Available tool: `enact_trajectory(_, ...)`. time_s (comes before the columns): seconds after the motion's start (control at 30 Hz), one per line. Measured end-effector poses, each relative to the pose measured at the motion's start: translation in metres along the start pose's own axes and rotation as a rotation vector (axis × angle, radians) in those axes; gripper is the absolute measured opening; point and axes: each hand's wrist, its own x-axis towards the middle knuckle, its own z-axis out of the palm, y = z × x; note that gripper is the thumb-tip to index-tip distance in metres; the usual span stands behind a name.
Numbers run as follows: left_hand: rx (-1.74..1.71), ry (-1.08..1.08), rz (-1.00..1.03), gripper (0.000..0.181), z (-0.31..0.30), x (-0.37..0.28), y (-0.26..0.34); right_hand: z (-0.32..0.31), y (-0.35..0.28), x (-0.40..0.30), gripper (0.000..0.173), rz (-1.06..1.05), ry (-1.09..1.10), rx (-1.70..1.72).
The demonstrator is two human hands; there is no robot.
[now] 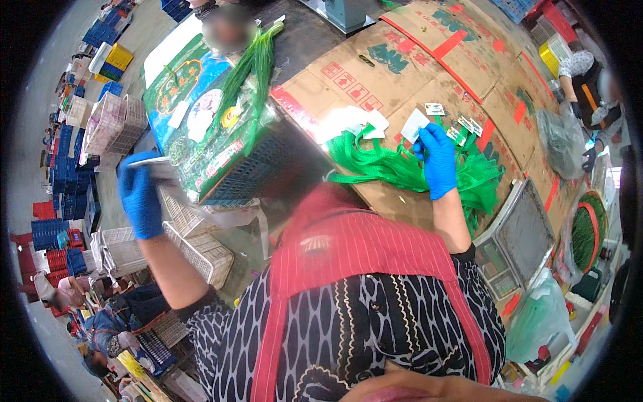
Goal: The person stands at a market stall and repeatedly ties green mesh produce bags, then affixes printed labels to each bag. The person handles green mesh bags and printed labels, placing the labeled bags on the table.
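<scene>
My left hand (140,198), in a blue glove, is raised at the left and blurred by motion. It grips a white strip (168,173), whose pale band seems to trail down to the right. My right hand (438,162), also gloved in blue, pinches a white paper slip (415,124) above the cardboard. Beneath that hand lies a heap of green mesh netting (374,158). More white slips (354,120) lie at the netting's left end, washed out by glare. Small printed cards (434,109) rest on the cardboard just beyond the right hand.
Flattened cardboard (346,65) with red tape covers the table. A blue crate (256,163) under printed plastic sheeting (211,145) bears long green strands (246,75). A grey scale (525,221) stands at the right. White crates (201,251) sit below left. Other people are nearby.
</scene>
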Motion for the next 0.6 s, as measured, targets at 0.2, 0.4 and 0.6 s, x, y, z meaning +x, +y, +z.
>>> enact_trajectory(0.2,-0.053,-0.660,-0.233,0.018,0.160,-0.047,-0.028,0.001,-0.008,-0.008,0.015,0.034,-0.049,-0.110)
enact_trajectory(0.4,-0.022,-0.855,-0.314,0.018,0.243,-0.063,-0.041,0.021,-0.019,-0.018,0.013,0.043,-0.204,-0.397)
enact_trajectory(0.6,-0.005,-0.835,-0.472,0.013,0.280,-0.067,-0.024,0.022,-0.001,-0.013,0.022,-0.017,-0.369,-0.486)
